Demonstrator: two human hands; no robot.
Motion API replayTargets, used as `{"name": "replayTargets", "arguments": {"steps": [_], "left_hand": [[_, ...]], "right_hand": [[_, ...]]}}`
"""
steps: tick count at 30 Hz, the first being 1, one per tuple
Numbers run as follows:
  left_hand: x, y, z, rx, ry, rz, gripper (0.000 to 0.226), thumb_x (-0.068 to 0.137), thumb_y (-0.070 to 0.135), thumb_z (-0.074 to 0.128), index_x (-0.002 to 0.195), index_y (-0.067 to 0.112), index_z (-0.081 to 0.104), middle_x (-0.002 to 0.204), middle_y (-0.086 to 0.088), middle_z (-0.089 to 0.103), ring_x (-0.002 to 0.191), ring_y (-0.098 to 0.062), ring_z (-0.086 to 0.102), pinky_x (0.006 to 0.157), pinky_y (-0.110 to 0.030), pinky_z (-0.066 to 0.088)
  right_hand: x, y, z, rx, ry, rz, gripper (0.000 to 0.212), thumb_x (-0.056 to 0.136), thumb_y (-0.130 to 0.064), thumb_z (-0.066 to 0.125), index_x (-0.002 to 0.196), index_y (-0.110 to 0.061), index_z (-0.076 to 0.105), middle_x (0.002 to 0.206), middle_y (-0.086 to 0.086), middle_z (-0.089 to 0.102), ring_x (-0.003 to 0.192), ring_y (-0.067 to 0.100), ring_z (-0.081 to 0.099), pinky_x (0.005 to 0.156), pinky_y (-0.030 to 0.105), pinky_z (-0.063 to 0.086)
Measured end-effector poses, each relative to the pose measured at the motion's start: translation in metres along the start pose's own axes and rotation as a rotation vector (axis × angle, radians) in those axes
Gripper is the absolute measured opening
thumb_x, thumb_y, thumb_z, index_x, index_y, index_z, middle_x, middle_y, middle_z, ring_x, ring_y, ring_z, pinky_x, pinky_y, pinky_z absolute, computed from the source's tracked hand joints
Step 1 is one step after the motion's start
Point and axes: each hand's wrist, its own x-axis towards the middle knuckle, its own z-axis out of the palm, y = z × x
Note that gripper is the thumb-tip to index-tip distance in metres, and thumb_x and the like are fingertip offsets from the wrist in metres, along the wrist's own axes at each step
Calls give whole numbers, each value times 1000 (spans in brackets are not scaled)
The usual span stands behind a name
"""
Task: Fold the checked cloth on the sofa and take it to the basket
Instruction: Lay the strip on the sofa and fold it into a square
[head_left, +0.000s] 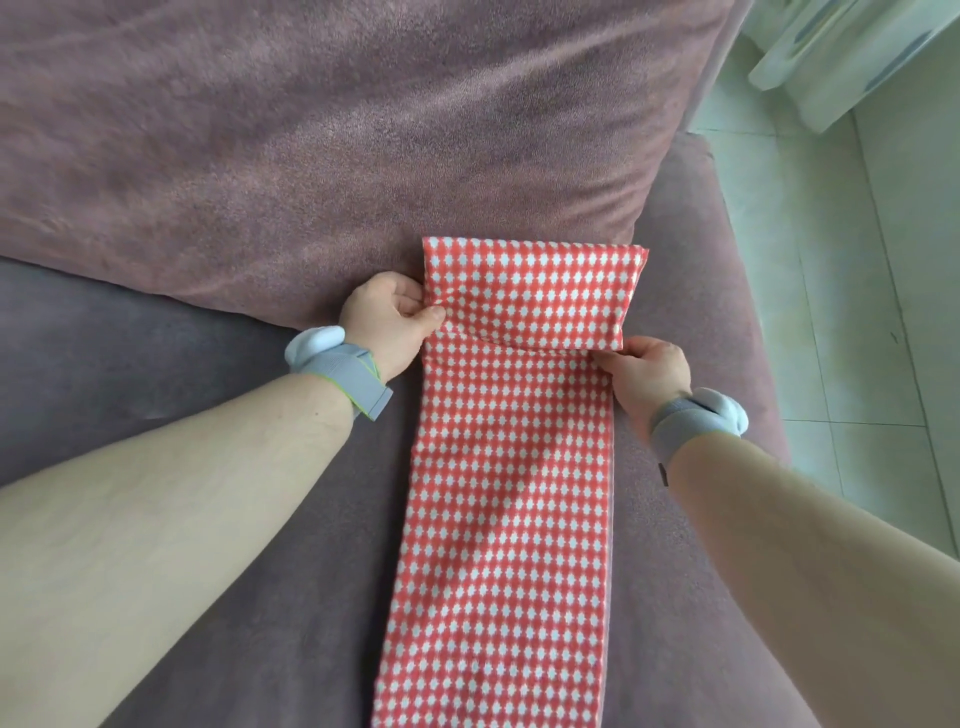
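Fingers of the left hand (387, 318) pinch the left edge of the folded flap, at about 10 o'clock from the middle of the picture. Right hand (647, 370) pinches the flap's near corner at 3 o'clock. Both hold the checked cloth (501, 499), a long strip lying flat on the sofa (218, 519), running down to 6 o'clock. It looks soft, thin and light, so corners and edges seem best to hold. Count: one cloth, two hands, two wrist bands (345, 376). No basket shows.
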Motion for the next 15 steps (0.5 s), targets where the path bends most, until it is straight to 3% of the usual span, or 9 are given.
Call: {"name": "replayTargets", "arguments": {"steps": [3, 5, 8, 11, 13, 15], "left_hand": [[-1, 4, 1, 19, 30, -5, 19, 73, 29, 75, 73, 30, 56, 72, 13, 65, 71, -8, 65, 75, -33, 56], [-3, 3, -1, 44, 12, 11, 19, 70, 38, 74, 74, 32, 56, 74, 14, 66, 72, -4, 65, 72, -30, 55], [-6, 1, -8, 109, -52, 31, 26, 61, 49, 73, 76, 33, 57, 77, 17, 66, 72, 1, 63, 67, -23, 51], [-3, 2, -13, 186, -121, 50, 30, 58, 49, 74, 78, 34, 57, 79, 17, 65, 74, 4, 61, 66, -20, 48], [0, 3, -15, 206, -158, 68, 28, 61, 43, 77, 79, 32, 58, 79, 17, 65, 74, 4, 61, 64, -18, 47], [2, 3, -19, 226, -172, 91, 25, 66, 36, 78, 79, 32, 57, 77, 18, 63, 71, 4, 60, 59, -14, 42]], "right_hand": [[-2, -1, 6, -76, 48, -32, 14, 80, -30, 68, 68, -21, 66, 74, -3, 72, 70, 17, 68, 60, 30, 57], [-6, -3, 3, -114, 72, -66, 9, 78, -30, 69, 78, -25, 62, 77, -7, 68, 71, 14, 66, 56, 26, 51], [-8, -7, -8, 76, -20, -33, 36, 69, -18, 64, 105, -18, 60, 90, -2, 68, 76, 16, 68, 60, 32, 58], [-7, -16, -17, 281, -218, 1, 54, 60, -14, 52, 113, -9, 61, 78, 0, 66, 59, 12, 61, 58, 28, 49], [-5, -22, -18, 264, -314, 6, 48, 65, -18, 57, 112, -8, 61, 83, 2, 66, 65, 17, 58, 65, 35, 45], [-3, -25, -17, 131, -327, -47, 31, 76, -18, 68, 106, -12, 62, 95, 2, 71, 77, 18, 67, 72, 36, 54]]}}
